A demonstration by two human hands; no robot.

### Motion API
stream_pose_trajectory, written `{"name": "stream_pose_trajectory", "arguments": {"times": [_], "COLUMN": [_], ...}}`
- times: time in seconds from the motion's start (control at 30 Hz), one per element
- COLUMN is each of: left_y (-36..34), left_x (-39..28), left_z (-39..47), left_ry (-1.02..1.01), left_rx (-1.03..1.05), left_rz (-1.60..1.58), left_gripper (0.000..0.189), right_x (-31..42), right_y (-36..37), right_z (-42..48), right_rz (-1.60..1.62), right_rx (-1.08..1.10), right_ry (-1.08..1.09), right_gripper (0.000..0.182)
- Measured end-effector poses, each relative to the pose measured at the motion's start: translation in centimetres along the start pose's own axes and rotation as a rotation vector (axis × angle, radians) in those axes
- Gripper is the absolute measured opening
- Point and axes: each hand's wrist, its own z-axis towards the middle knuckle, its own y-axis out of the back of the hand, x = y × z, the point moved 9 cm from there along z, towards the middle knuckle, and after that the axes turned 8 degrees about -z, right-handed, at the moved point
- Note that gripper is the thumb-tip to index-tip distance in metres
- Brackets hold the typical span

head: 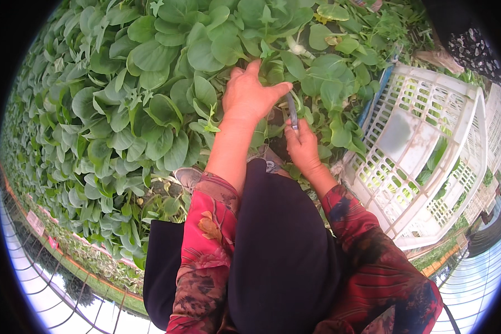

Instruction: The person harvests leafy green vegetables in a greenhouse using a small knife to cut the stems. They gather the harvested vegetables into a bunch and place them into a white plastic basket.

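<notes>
My left hand (250, 92) reaches into a dense bed of leafy greens that look like bok choy (163, 62). Its thumb stretches away from the fingers, beside a low plant (274, 72); the fingertips are partly hidden among leaves. Close by on the right, my right hand (302, 144) is closed around the handle of a sickle-like knife (292, 109). The grey curved blade points up toward my left thumb, its far end hidden by leaves and that thumb. Beyond the hands lies a cut plant with a pale stem base (296, 46).
At the right a white slatted plastic crate (409, 133) holds greens, with another crate (499, 125) behind it. A shoe (188, 177) rests at the bed's edge below my left forearm. Part of dark, white-patterned clothing (476, 54) shows at the upper right.
</notes>
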Motion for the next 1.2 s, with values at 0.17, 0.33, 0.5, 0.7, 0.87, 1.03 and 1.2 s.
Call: {"name": "stream_pose_trajectory", "arguments": {"times": [0.17, 0.33, 0.5, 0.7, 0.87, 1.03, 1.2], "left_y": [0.3, 0.0, -0.4, 0.3, 0.3, -0.1, -0.5], "left_x": [0.9, 3.0, 4.5, 6.0, 6.3, 5.6, 6.4], "left_z": [-0.1, -1.0, -1.8, 1.1, 1.8, -0.7, -1.9], "left_ry": [0.025, -0.036, -0.145, 0.042, 0.137, -0.055, -0.173], "left_rx": [-0.166, -0.196, -0.215, -0.148, -0.075, -0.166, -0.220], "left_rz": [0.076, -0.204, -0.488, -0.477, -0.570, -0.552, -0.676], "left_gripper": [0.034, 0.022, 0.020, 0.024, 0.027, 0.021, 0.010], "right_x": [2.3, -0.2, 1.7, 6.9, 11.7, 10.5, 8.3], "right_y": [-0.8, 0.1, -0.3, 0.9, 0.8, 1.9, 6.7], "right_z": [-0.9, 1.0, 1.9, -0.8, -1.6, -1.3, 1.8], "right_rz": [-0.125, -0.045, -0.207, -0.028, 0.065, 0.231, 0.223], "right_rx": [0.004, -0.020, 0.042, 0.001, 0.006, -0.033, -0.206], "right_ry": [0.188, 0.005, 0.030, 0.400, 0.557, 0.409, 0.291], "right_gripper": [0.015, 0.016, 0.015, 0.014, 0.014, 0.014, 0.008]}}
